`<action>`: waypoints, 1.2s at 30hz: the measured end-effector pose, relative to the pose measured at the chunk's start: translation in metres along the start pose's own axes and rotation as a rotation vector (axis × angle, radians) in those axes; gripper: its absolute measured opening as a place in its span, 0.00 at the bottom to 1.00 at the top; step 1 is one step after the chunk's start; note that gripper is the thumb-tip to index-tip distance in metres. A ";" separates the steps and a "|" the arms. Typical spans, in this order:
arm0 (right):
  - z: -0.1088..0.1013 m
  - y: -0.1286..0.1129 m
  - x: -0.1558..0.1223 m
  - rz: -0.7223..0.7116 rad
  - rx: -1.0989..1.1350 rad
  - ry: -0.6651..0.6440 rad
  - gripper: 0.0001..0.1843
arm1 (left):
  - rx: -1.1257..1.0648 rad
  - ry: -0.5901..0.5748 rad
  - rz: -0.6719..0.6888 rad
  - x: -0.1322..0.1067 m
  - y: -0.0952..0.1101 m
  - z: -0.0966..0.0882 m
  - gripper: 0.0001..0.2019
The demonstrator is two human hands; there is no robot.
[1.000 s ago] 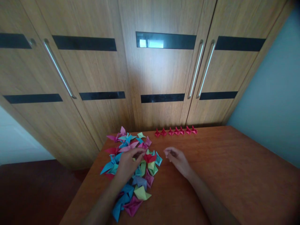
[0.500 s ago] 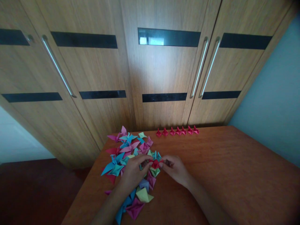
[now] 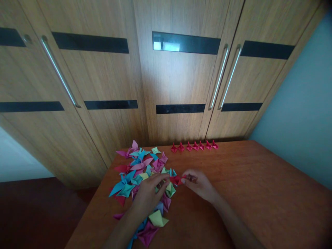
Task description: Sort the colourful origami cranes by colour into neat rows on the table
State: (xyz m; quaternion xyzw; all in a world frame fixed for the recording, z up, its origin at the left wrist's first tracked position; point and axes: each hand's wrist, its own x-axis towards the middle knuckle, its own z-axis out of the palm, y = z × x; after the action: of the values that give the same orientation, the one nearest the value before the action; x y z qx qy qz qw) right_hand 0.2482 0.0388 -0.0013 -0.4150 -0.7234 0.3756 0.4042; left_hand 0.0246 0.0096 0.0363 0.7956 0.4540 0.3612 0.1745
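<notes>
So I'm watching this from far away over the head camera, and it's fiddly paper stuff. The right hand point(image 3: 201, 185) has thumb and fingertips pinched on the near end of a small red folded-paper piece point(image 3: 176, 180), so that one's grasping for sure. The piece sits right between the two sets of fingertips. The left hand point(image 3: 149, 193) has its thumb and index finger at the other end, but I honestly can't tell if they're gripping it or just touching.

Under and around the left fingers there's a loose heap of multicoloured folded-paper figures point(image 3: 141, 165), with a pale green folded-paper piece point(image 3: 170, 189) just on the near side of the fingertips. Past both hands, near the far edge of the reddish-brown wooden table point(image 3: 259, 193), stands a row of seven small red folded-paper pieces point(image 3: 195, 146).

What'd worry me: thin paper and two hands, so if both do have hold and pull apart, I reckon a tip tears or the folds pop loose. Pinch too hard and it creases. The left wrist and fingers are also low over the heap, so a careless sweep could drag or flatten figures there.
</notes>
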 end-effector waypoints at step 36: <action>-0.212 0.162 0.055 0.851 -0.941 0.481 0.26 | 0.191 -0.083 0.051 -0.005 -0.006 -0.008 0.12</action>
State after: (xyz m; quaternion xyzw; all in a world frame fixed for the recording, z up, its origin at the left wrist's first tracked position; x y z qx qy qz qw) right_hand 0.4685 0.1935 -0.0451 -0.8673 -0.4733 0.0444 0.1474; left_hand 0.0137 0.0076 0.0362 0.8342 0.4582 0.2876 0.1072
